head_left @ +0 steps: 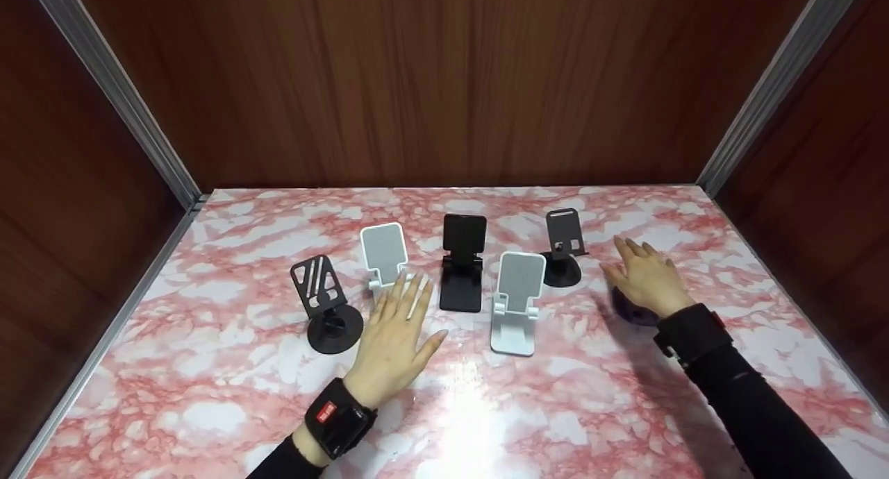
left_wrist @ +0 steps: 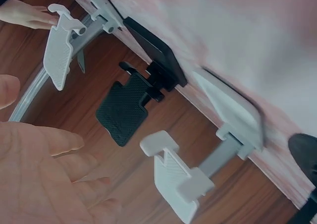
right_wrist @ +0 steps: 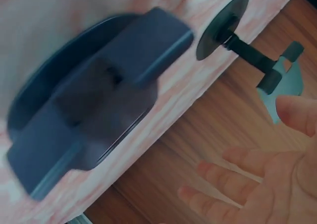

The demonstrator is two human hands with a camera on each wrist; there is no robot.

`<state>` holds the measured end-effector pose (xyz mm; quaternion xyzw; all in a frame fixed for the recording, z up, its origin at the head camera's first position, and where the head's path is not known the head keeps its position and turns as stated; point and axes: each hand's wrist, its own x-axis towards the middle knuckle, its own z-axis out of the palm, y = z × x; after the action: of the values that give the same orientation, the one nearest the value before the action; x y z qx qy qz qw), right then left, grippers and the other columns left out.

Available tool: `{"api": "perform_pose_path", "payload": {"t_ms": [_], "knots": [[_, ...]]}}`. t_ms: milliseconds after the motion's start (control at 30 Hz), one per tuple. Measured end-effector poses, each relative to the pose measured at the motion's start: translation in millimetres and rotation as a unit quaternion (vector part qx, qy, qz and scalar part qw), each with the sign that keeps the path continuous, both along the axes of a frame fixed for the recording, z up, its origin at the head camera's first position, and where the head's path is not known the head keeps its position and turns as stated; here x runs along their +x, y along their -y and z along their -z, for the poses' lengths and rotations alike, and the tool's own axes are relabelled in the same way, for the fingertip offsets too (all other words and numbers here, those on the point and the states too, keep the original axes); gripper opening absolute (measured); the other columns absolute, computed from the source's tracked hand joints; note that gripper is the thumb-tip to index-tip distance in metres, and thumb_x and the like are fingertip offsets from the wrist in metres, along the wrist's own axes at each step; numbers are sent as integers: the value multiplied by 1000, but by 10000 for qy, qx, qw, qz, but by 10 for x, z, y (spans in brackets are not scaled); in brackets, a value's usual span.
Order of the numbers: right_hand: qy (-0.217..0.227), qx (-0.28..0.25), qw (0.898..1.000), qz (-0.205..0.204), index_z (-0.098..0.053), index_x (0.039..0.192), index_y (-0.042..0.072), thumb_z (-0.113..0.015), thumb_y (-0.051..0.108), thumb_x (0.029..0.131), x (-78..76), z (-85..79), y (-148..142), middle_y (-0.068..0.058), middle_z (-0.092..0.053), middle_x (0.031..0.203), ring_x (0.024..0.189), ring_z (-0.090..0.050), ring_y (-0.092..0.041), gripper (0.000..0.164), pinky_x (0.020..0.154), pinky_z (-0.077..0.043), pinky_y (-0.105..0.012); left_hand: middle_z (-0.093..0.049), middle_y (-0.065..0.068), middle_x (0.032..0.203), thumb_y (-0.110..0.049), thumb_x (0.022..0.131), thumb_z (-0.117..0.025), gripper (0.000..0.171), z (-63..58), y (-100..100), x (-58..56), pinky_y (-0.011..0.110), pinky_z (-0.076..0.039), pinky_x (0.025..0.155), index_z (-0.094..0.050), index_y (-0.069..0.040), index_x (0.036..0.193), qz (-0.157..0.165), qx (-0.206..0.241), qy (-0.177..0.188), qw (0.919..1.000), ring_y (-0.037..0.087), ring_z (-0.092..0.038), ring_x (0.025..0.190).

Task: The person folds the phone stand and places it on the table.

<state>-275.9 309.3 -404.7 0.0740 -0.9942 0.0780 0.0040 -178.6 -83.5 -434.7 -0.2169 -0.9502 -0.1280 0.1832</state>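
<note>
Left grip [head_left: 392, 343] and right grip [head_left: 647, 279], fingers extended, farther white stand [head_left: 384, 246] beyond the left, long axis upward, slightly leftward

Support: I have a red-and-white marbled tabletop [head_left: 208, 416] on my remote feed. Left of the left fingers [head_left: 422, 300], a black round-based stand [head_left: 335, 330]. Just past their tips, a white-framed stand [head_left: 383, 246] (lower part masked by them in my head view). To their right, a black folding stand [head_left: 462, 239], then a white-and-grey stand [head_left: 521, 278]. Left of the right fingers [head_left: 633, 247], a dark disc-based stand [head_left: 565, 232]; wristward and below them, a purplish stand [head_left: 635, 314].
</note>
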Motion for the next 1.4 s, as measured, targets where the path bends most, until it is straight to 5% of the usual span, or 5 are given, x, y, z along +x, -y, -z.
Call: {"api": "perform_pose_path", "payload": {"t_ms": [500,967,1067,1233,1400], "knots": [[-493,-1715,9832,-390,-27,139,-12,-46,27,96,-265,85,276,-35,-37,137,127,-36,-49,60,108,-29,-55,-15,4,156,-53,94,-37,70,-5,-310,-26,46,-18,116,-19,-15,149,222,-260,-10,9994,25,-11,145],[-772,-3188,9447,79,-37,135,-11,-51,14,93,-445,102,455,-32,-64,102,87,-66,-37,50,73,-55,-31,-14,3,157,-51,93,-41,70,22,-307,-8,44,-16,117,-18,-16,149,230,-306,142,9992,22,-7,145],[-527,-3843,9216,176,-43,131,-11,-53,11,92,-433,81,457,-30,-63,91,75,-68,-26,45,63,-56,-23,-14,3,156,-50,93,-42,70,19,-307,-1,44,-16,117,-18,-15,149,264,-239,191,9992,22,-7,145],[66,-5147,8570,239,-48,114,-14,-54,5,91,-401,56,456,-6,-60,75,64,-63,-8,31,64,-59,-34,-15,4,156,-48,93,-44,70,5,-298,4,46,-18,116,-18,-14,149,284,-173,173,9993,23,-9,145],[494,-5674,8219,66,-47,102,-12,-53,3,91,-384,94,436,3,-63,70,65,-65,-9,19,62,-58,-30,-17,5,156,-47,92,-46,70,19,-290,25,47,-19,116,-20,-14,149,355,-65,198,9992,24,-11,145]]}}
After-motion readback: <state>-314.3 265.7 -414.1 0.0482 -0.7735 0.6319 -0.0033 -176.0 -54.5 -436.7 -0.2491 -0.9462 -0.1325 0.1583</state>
